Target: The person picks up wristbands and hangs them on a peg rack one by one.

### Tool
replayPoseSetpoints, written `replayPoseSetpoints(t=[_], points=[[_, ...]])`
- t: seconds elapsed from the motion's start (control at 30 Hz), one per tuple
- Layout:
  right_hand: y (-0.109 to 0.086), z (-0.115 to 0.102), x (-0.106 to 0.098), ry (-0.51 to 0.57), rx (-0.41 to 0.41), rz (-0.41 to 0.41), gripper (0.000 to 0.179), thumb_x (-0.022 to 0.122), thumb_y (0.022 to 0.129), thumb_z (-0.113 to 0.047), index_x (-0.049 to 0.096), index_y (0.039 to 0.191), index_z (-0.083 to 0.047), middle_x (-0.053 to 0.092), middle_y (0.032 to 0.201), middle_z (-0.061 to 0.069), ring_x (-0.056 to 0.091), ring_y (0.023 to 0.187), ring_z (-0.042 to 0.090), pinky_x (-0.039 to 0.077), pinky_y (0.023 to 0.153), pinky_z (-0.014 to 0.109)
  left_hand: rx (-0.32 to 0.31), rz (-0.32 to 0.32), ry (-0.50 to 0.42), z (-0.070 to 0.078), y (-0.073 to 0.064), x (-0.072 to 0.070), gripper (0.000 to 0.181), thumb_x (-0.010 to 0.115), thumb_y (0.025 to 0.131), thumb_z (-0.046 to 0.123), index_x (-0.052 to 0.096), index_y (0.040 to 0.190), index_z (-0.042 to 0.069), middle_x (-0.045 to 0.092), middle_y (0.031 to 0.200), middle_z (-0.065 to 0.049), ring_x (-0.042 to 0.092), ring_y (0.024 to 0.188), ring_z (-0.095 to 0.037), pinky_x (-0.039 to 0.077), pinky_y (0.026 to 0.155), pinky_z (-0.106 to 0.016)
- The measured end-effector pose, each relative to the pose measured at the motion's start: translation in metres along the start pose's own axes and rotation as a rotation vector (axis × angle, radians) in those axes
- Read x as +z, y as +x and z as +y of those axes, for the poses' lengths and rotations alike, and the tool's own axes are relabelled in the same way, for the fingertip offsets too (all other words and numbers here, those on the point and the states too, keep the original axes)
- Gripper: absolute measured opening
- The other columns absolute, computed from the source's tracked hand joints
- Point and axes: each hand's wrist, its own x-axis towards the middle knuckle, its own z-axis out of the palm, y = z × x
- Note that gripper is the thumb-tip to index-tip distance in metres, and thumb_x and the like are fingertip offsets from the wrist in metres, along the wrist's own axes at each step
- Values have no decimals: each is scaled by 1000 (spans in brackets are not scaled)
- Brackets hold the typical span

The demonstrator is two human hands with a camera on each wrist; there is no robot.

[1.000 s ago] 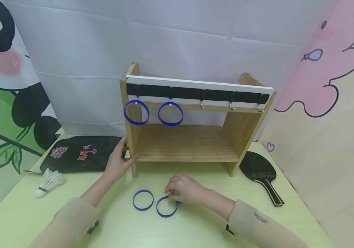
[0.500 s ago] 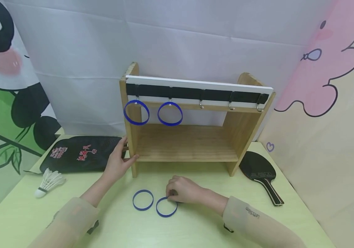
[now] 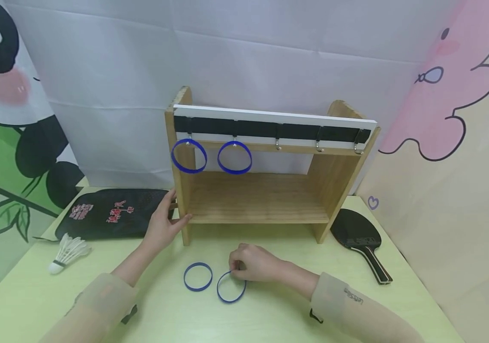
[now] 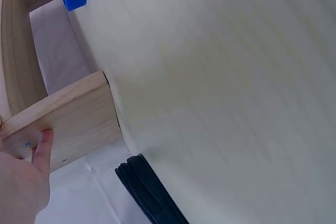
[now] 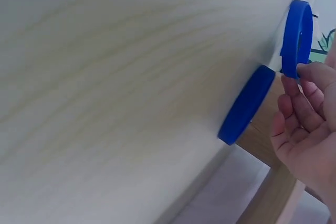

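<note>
Right hand (image 3: 254, 263): fingers pinching a blue ring (image 5: 290, 40) by its rim, near the surface (image 3: 171, 312).
Left hand (image 3: 164, 223): fingers and thumb gripping the left side of the wooden shelf (image 3: 257, 196).
Second ring (image 3: 197, 289): on the surface, just left of the pinched one.
Hook strip (image 3: 257, 127): one hung ring (image 3: 190, 171) at its left end, another hung ring (image 3: 234, 172) beside it.

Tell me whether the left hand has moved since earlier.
No; in the head view, the left hand stays at the same spot against the wooden rack.

Head view looks down; close wrist views share the tabletop (image 3: 163, 309).
</note>
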Motion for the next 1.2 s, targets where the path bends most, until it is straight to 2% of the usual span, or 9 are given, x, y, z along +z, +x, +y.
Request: replayPoseSetpoints(t=[0.13,0.37,0.7,0.87,0.97,1.1,1.2], points=[[-3,-5,-6,26,15,5,8,71,83,-17,65,81,-21,55,76,-14,47,73,-2,43,60,6,-22,-5,5,0,0,0,83,70,86,16,19,151,16,36,144,-19,49,120,-37,59,77,-35],[-9,-12,-15,88,-4,42,6,72,83,-14,68,85,-18,62,81,-13,55,78,4,46,66,6,-11,-5,-2,1,-1,0,83,71,85,14,21,151,19,37,143,-18,51,118,-37,60,75,-34],[-19,-24,-40,162,-47,87,7,70,86,-15,69,93,-14,67,92,-7,61,83,10,54,73,16,10,-7,-9,2,-1,-1,82,71,86,15,21,151,18,38,142,-18,51,117,-36,60,74,-34],[-26,-26,-55,168,-93,144,9,69,86,-12,70,95,-13,67,95,-5,60,87,5,55,75,15,16,-4,-12,0,0,-1,83,71,86,16,20,151,21,38,142,-17,51,117,-36,60,75,-34],[-31,-28,-64,162,-122,191,11,69,85,-10,69,95,-13,67,96,-5,60,90,4,55,76,17,13,-4,-11,-1,0,0,83,71,86,17,20,151,19,37,143,-18,51,118,-37,60,75,-34],[-39,-32,-77,159,-175,277,12,70,84,-8,69,95,-12,67,96,-4,60,89,6,56,74,19,9,-7,-18,0,-1,0,83,71,85,14,20,151,15,35,144,-20,51,117,-37,60,74,-32],[-44,-35,-88,156,-208,347,12,72,83,-8,70,94,-12,68,95,-5,60,88,6,55,71,16,9,-5,-20,0,-1,-1,83,71,85,13,21,151,16,35,144,-19,51,117,-37,60,74,-31]])
